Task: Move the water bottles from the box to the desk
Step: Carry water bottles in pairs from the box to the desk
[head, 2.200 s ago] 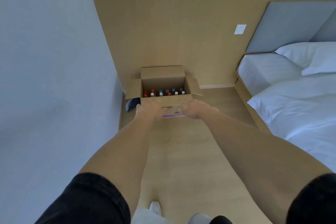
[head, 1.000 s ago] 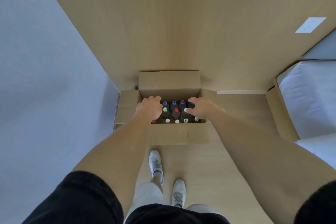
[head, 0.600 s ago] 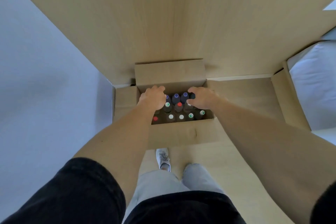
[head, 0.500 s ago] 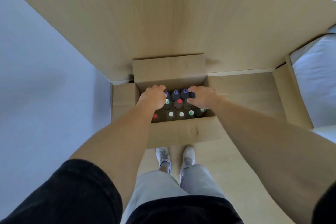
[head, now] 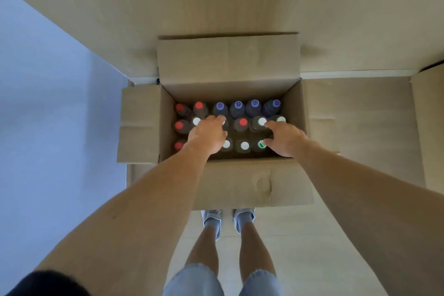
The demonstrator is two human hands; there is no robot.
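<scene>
Box: an open cardboard box (head: 240,180) sits on the wooden floor (head: 348,235) in the middle of the frame, flaps folded out, against a wooden wall panel (head: 216,7).
Bottles: the bottles (head: 242,125) stand upright inside in three rows, caps red, purple, white and green.
Left hand: the left hand (head: 207,136) reaches into the left middle of the box, fingers curled over bottle tops; whether it grips one I cannot tell.
Right hand: the right hand (head: 284,138) reaches into the right side, fingers bent down among the caps; grip unclear.
Feet: shoes (head: 211,221) just below the box.
</scene>
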